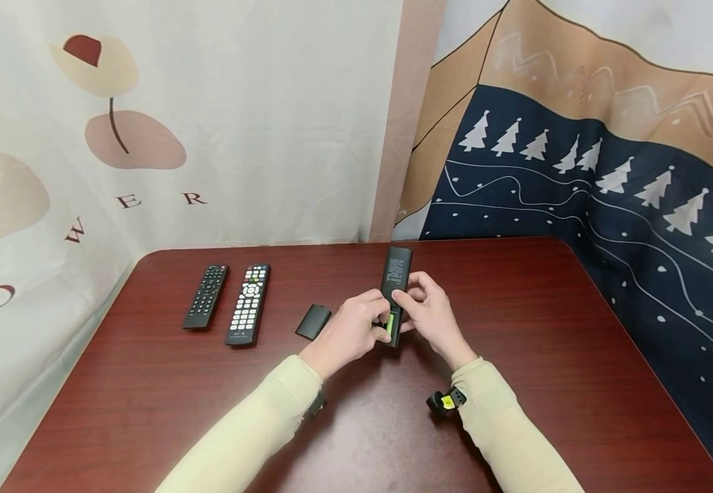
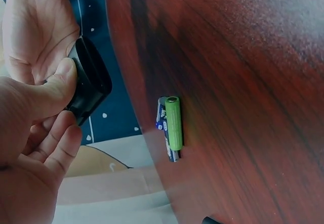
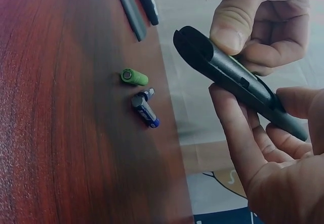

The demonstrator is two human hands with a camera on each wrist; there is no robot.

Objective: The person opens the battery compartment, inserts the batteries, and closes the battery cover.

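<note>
A black remote control [image 1: 397, 266] is held back side up, its battery compartment uncovered at the near end. A green battery [image 1: 391, 324] shows in that compartment. My right hand [image 1: 435, 316] grips the remote, thumb on its back and fingers along the side and beneath. With thumb and curled forefinger, my left hand [image 1: 352, 327] pinches at the green battery's two ends. In the right wrist view the left thumb partly covers the compartment. Below the hands, a loose green battery [image 3: 135, 77] and blue-and-silver batteries [image 3: 146, 113] lie on the table.
A black battery cover [image 1: 313, 321] lies left of the hands. Further left on the brown table [image 1: 510, 329] are two more remotes, a smaller black one [image 1: 206, 296] and a longer one with white buttons [image 1: 248, 305]. Printed curtains [image 1: 270, 123] hang behind the table.
</note>
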